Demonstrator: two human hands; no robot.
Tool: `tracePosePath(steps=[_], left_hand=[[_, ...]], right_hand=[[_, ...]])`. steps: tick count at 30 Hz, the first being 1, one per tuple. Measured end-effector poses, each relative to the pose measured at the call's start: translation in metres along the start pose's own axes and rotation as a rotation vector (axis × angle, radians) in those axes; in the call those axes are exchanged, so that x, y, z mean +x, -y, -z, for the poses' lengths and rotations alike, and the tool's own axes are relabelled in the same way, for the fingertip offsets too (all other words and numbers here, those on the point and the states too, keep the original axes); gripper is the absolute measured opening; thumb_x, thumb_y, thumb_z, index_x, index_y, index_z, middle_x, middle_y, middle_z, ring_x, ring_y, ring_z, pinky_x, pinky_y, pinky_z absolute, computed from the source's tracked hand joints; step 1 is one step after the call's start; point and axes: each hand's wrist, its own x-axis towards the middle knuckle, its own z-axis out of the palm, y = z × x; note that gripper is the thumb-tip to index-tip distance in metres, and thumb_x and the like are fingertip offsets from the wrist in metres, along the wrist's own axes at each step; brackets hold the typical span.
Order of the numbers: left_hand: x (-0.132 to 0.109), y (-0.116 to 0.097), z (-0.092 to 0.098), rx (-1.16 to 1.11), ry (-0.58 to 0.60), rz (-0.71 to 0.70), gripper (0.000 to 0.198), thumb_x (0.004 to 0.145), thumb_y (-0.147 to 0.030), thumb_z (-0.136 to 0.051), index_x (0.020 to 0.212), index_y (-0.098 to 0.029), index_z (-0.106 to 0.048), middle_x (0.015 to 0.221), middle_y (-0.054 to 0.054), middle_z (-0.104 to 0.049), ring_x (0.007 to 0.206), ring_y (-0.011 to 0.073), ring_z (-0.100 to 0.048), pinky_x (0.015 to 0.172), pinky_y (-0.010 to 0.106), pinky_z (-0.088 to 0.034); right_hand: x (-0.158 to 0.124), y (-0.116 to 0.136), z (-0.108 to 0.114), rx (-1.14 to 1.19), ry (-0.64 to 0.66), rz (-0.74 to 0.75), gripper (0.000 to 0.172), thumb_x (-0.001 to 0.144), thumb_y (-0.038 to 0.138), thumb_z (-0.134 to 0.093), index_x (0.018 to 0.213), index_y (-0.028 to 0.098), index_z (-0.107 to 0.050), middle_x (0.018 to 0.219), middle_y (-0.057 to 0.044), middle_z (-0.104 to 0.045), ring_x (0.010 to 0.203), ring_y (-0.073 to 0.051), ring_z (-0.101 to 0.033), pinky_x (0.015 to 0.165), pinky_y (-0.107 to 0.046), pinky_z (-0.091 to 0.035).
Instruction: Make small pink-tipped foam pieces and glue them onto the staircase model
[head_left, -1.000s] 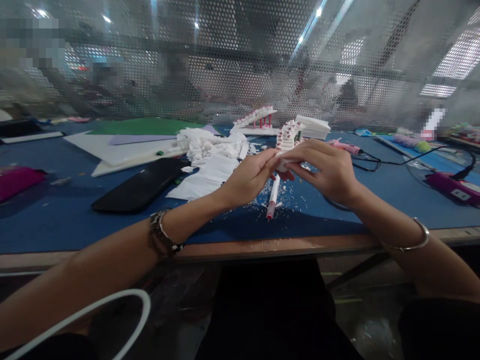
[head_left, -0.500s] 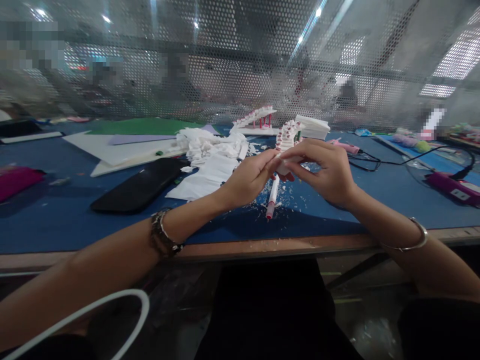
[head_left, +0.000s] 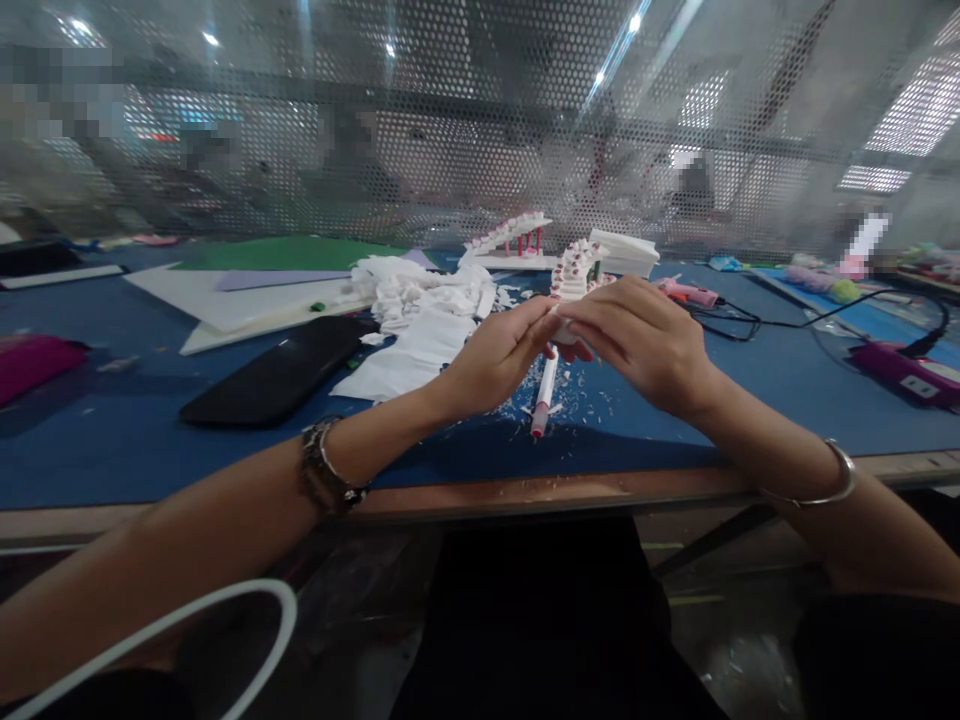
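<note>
My left hand (head_left: 504, 352) is closed on a small white piece (head_left: 564, 326), which looks like foam. From the other side my right hand (head_left: 643, 345) pinches the same piece, its fingers hiding most of it. Just beyond the hands stands a curved white model staircase (head_left: 574, 268) with dark red dots along its edges. Below them a white marker (head_left: 546, 390) with a reddish end lies on the table, among scattered white shavings (head_left: 577, 408).
Crumpled white scraps (head_left: 420, 290) and a black case (head_left: 277, 372) lie left of the hands. Farther back are another model staircase (head_left: 506, 238) on red posts and a green sheet (head_left: 292, 253). A pink glue gun (head_left: 694, 294) and a purple power strip (head_left: 904, 375) are at right.
My right hand's fingers have drawn in and curled further over the white piece. Fresh white flakes lie beside the marker. My left hand stays nearly in place.
</note>
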Motion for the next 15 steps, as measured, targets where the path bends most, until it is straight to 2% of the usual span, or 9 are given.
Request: tracePosePath(steps=[9, 15], left_hand=[[0.0004, -0.0035, 0.0013, 0.083, 0.028, -0.021, 0.036, 0.093, -0.033, -0.027, 0.095, -0.012, -0.057, 0.082, 0.005, -0.067, 0.071, 0.0084, -0.06, 0.065, 0.018, -0.046], [0.0002, -0.0056, 0.0042, 0.101, 0.085, -0.057, 0.034, 0.093, -0.028, -0.027, 0.09, -0.012, -0.056, 0.08, 0.004, -0.066, 0.071, 0.0083, -0.059, 0.069, 0.019, -0.045]], right_hand=[[0.0024, 0.0003, 0.0022, -0.083, -0.028, 0.018, 0.01, 0.088, 0.019, -0.044, 0.093, 0.018, -0.053, 0.084, -0.002, -0.057, 0.081, -0.013, -0.052, 0.075, -0.028, -0.045], [0.0058, -0.0013, 0.0034, 0.085, -0.027, -0.081, 0.007, 0.086, 0.021, -0.048, 0.084, 0.016, -0.053, 0.079, -0.002, -0.056, 0.076, -0.011, -0.053, 0.07, -0.026, -0.047]])
